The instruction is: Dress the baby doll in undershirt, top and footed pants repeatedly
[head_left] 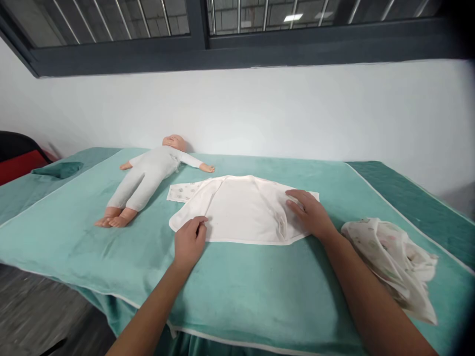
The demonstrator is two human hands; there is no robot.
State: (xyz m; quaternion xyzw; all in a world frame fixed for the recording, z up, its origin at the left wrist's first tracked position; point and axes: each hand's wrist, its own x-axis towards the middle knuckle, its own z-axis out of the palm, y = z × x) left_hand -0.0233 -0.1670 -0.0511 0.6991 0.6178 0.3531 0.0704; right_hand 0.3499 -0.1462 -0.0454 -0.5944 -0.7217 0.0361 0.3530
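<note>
Bare forearms come in over the near edge of the green cloth, which has a pale border along its sides. At the far left, a red item with a black curved rim stands just past the cloth, and dark floor shows below the near left corner.

Toward the far left part of the cloth a baby doll in a white suit lies on its back, head by the far edge next to the white wall, feet angled toward the left edge, arms out to both sides.

Next comes the left hand, fingers curled, thumb and forefinger close together at the near left part of a white garment; whether they pinch the fabric I cannot tell. The garment lies spread near the middle of the cloth, one sleeve with small prints pointing left, a crease in its right half. The right hand lies over the garment's right side, fingers loosely spread and thumb apart.

Farther right, near the right edge, sits a crumpled printed bundle, just beside the right forearm.
</note>
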